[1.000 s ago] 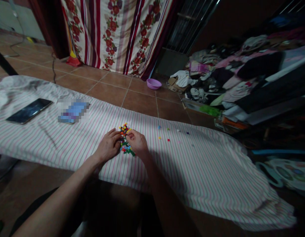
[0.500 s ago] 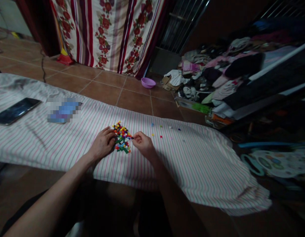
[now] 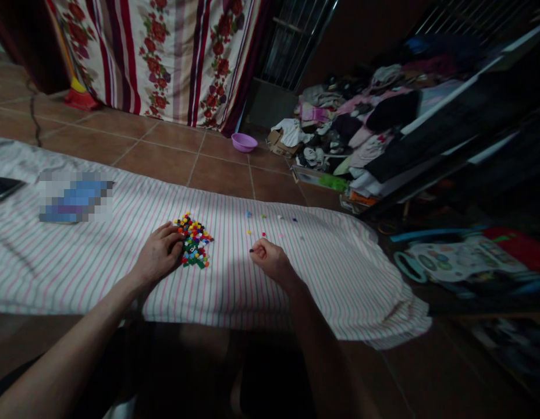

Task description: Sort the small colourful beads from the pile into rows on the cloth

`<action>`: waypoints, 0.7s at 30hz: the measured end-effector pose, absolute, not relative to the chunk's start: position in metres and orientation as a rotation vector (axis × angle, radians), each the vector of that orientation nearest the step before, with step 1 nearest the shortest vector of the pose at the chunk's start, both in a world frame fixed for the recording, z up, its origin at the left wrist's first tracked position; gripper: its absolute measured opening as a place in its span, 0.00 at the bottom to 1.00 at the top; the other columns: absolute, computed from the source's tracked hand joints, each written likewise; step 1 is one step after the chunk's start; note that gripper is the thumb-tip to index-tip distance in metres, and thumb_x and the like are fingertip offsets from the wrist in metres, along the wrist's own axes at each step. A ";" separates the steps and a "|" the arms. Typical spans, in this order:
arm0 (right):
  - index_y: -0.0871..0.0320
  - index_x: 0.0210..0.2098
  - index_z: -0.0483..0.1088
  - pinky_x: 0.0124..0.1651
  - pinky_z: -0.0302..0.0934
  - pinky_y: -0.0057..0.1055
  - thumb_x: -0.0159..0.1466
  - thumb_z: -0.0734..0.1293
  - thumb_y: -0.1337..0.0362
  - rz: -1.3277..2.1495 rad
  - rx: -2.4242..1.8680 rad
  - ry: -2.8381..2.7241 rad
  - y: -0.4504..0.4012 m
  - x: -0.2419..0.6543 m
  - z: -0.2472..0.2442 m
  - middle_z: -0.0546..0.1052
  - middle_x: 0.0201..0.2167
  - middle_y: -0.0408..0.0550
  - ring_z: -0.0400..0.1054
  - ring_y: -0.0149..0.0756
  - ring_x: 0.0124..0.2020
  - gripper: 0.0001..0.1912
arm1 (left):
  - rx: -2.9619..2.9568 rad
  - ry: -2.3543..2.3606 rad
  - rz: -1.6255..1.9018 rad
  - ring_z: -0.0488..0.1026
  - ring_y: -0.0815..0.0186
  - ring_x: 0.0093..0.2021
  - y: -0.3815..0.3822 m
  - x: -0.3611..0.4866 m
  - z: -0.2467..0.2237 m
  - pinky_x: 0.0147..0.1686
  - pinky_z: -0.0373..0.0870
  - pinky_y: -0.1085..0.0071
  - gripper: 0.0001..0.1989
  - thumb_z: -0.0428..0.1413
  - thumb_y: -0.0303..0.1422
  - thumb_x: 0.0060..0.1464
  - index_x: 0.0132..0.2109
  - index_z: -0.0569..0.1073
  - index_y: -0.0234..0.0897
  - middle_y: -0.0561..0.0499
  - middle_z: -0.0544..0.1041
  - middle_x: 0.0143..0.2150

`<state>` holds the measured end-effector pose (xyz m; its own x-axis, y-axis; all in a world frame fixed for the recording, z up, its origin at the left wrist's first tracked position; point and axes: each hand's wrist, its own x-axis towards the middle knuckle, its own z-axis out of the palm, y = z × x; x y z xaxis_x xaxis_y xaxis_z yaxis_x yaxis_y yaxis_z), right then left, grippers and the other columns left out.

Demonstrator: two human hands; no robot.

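Between the striped-cloth worktop's (image 3: pixel 226 294) long edges, the right hand (image 3: pixel 271 259) pinches a tiny dark block (image 3: pixel 251 251), best lightly (left hand (image 3: pixel 157 250), grip unclear).

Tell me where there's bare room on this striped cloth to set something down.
The striped cloth looks bare at its right end, past the loose pieces, and between the pixelated device and left hand. A narrower bare strip separates the pile from the right hand. It's crowded at the pile; the loose pieces dot another patch.
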<state>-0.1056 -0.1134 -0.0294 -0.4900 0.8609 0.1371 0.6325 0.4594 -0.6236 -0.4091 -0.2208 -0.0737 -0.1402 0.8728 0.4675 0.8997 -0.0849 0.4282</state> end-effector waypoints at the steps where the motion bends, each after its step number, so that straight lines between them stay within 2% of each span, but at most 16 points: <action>1: 0.55 0.27 0.64 0.31 0.59 0.25 0.52 0.63 0.68 0.689 -1.270 -2.280 -0.112 -0.098 -0.028 0.70 0.22 0.38 0.65 0.28 0.24 0.03 | -2.028 -2.097 -1.046 0.69 0.54 0.59 -0.221 -0.409 -0.074 0.59 0.68 0.47 0.14 0.48 0.37 0.57 0.39 0.77 0.40 0.46 0.78 0.49; 8: 0.56 0.27 0.64 0.30 0.57 0.24 0.53 0.63 0.69 0.701 -1.368 -2.271 -0.109 -0.066 -0.026 0.70 0.21 0.38 0.64 0.27 0.23 0.03 | -2.039 -2.115 -1.012 0.68 0.52 0.59 -0.220 -0.406 -0.071 0.60 0.67 0.48 0.16 0.46 0.39 0.58 0.38 0.76 0.39 0.43 0.77 0.50; 21: 0.58 0.29 0.67 0.32 0.56 0.24 0.57 0.65 0.71 0.627 -1.234 -2.431 -0.121 -0.094 -0.042 0.71 0.25 0.40 0.65 0.28 0.26 0.03 | -2.028 -2.122 -0.997 0.68 0.52 0.59 -0.221 -0.405 -0.070 0.60 0.67 0.49 0.15 0.46 0.39 0.58 0.38 0.76 0.40 0.44 0.77 0.50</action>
